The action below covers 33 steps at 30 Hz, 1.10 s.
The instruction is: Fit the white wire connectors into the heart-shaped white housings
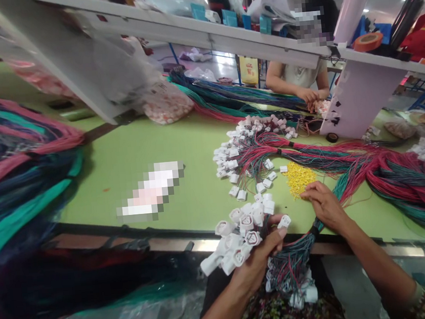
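Inspection found the person's left hand point(255, 265) closed around a dense cluster of white plastic wire connectors point(241, 231), the fingers curled and pressed together beneath it. The cluster was held above the near edge of a green work table point(180, 132). The right hand point(326, 206) was open and palm down, its fingers extended and slightly parted over a strand of thin red and teal insulated wires point(349, 187). No firm grip on the strand could be confirmed.

A long multicoloured wire bundle point(294, 266), cinched by a black tie point(314, 231), hung over the table edge between the hands. More white connectors point(297, 296) sat at its lower end. Whether these wires led to the held cluster could not be determined.

The connectors were judged light, stiff and thin-walled, and therefore open to damage if squeezed hard. The wires appeared soft, limp and prone to tangling, so the bundle would best be taken at the tie, not by single strands.

On the table lay a fanned ring of white connectors point(231, 163) and a small heap of yellow plastic pieces point(299, 177). A large hank of pink, teal and dark wires point(10, 147) lay at far left. Across the table, a co-worker's hands point(313, 98) worked separately.
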Each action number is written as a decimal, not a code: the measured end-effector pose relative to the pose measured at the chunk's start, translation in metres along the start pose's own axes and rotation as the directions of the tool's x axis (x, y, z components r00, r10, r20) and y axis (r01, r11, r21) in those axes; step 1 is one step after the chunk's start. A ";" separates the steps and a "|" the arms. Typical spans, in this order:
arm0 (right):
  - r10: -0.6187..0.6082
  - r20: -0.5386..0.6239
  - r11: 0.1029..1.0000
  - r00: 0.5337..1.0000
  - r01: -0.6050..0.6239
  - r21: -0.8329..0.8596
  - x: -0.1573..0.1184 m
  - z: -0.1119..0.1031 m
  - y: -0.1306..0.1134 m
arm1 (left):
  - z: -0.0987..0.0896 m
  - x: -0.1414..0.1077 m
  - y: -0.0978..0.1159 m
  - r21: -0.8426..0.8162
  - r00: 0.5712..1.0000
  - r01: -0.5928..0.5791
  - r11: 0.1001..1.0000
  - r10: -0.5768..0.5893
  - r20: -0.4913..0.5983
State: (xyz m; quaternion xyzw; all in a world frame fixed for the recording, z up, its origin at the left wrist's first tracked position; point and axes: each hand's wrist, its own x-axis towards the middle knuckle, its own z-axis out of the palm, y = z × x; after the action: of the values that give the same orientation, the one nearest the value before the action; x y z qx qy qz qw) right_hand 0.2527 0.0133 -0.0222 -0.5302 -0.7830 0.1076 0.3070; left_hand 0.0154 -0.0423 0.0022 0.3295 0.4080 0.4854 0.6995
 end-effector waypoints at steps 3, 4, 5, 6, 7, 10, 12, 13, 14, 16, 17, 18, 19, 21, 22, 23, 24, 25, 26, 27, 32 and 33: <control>0.017 -0.070 1.000 0.997 -0.015 0.026 0.000 0.000 0.006 | 0.000 0.000 -0.001 -0.010 1.000 -0.009 1.000 0.009 -0.001; 0.022 -0.087 0.999 0.996 -0.019 0.027 0.000 0.000 0.007 | -0.001 0.001 -0.002 -0.011 1.000 -0.010 1.000 0.010 -0.002; 0.023 -0.096 0.999 0.995 -0.020 0.025 0.000 0.001 0.008 | -0.002 0.001 -0.003 -0.013 1.000 -0.011 1.000 0.011 -0.006; 0.021 -0.098 1.000 0.995 -0.019 0.021 0.000 0.001 0.008 | -0.002 0.002 -0.004 -0.016 1.000 -0.009 1.000 0.009 -0.010; 0.016 -0.095 1.000 0.995 -0.015 0.017 0.000 0.001 0.008 | -0.002 0.002 -0.005 -0.018 1.000 -0.006 1.000 0.006 -0.012; 0.005 -0.080 1.000 0.997 -0.004 0.012 0.001 0.000 0.004 | -0.002 0.002 -0.004 -0.019 1.000 0.001 1.000 -0.001 -0.017; 0.010 -0.083 1.000 0.996 -0.009 0.014 0.002 -0.001 0.002 | 0.000 0.002 -0.002 -0.017 1.000 0.000 1.000 -0.001 -0.018; 0.017 -0.086 1.000 0.996 -0.016 0.015 0.002 -0.001 0.001 | 0.000 0.002 -0.001 -0.018 1.000 -0.003 1.000 0.003 -0.018; 0.026 -0.086 1.000 0.996 -0.024 0.014 0.003 -0.002 0.001 | 0.001 0.001 0.000 -0.021 1.000 -0.006 1.000 0.006 -0.017; 0.040 -0.074 0.999 0.996 -0.039 0.012 0.003 -0.004 0.000 | 0.003 0.001 0.002 -0.021 1.000 -0.010 1.000 0.010 -0.025; 0.045 -0.060 0.999 0.997 -0.044 0.012 0.003 -0.004 -0.001 | 0.003 0.000 0.002 -0.017 0.999 -0.010 1.000 0.010 -0.033; 0.047 -0.044 0.999 0.998 -0.047 0.012 0.003 -0.004 -0.002 | 0.004 0.000 0.003 -0.011 0.999 -0.010 1.000 0.010 -0.042; 0.049 -0.027 0.999 0.998 -0.048 0.013 0.003 -0.004 -0.002 | 0.004 0.000 0.003 -0.004 0.999 -0.012 1.000 0.011 -0.049; 0.052 0.002 0.999 0.999 -0.052 0.009 0.003 -0.003 -0.004 | 0.005 0.000 0.002 0.004 0.998 -0.019 1.000 0.019 -0.055; 0.054 0.013 0.999 0.998 -0.054 0.004 0.003 -0.002 -0.005 | 0.005 0.000 0.002 0.004 0.998 -0.023 1.000 0.023 -0.054; 0.056 0.023 0.998 0.998 -0.056 -0.001 0.003 -0.001 -0.006 | 0.004 0.000 0.001 0.001 0.998 -0.026 1.000 0.026 -0.054; 0.056 0.033 0.998 0.998 -0.056 -0.004 0.003 -0.001 -0.007 | 0.004 0.000 0.001 -0.004 0.998 -0.025 1.000 0.025 -0.057; 0.053 0.044 0.999 0.998 -0.053 -0.005 0.004 0.000 -0.007 | 0.004 0.001 0.000 -0.010 0.998 -0.023 1.000 0.023 -0.061; 0.047 0.058 0.999 0.997 -0.047 -0.001 0.004 0.000 -0.008 | 0.003 0.001 -0.001 -0.017 0.998 -0.020 1.000 0.019 -0.065; 0.038 0.073 0.999 0.997 -0.038 0.005 0.005 0.000 -0.008 | 0.003 0.002 -0.002 -0.023 0.998 -0.016 1.000 0.014 -0.066; 0.030 0.082 0.998 0.996 -0.035 0.055 0.006 -0.006 -0.008 | 0.002 0.004 -0.002 -0.023 0.999 -0.002 1.000 0.001 -0.049; 0.047 0.067 0.997 0.997 -0.051 0.061 0.006 -0.007 -0.007 | 0.002 0.004 -0.001 -0.024 0.999 0.000 1.000 -0.001 -0.050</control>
State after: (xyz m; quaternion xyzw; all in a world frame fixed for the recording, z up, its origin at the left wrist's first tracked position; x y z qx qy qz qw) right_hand 0.2500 0.0143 -0.0105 -0.5354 -0.7758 0.1569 0.2947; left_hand 0.0186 -0.0390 0.0014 0.3088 0.4197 0.4980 0.6932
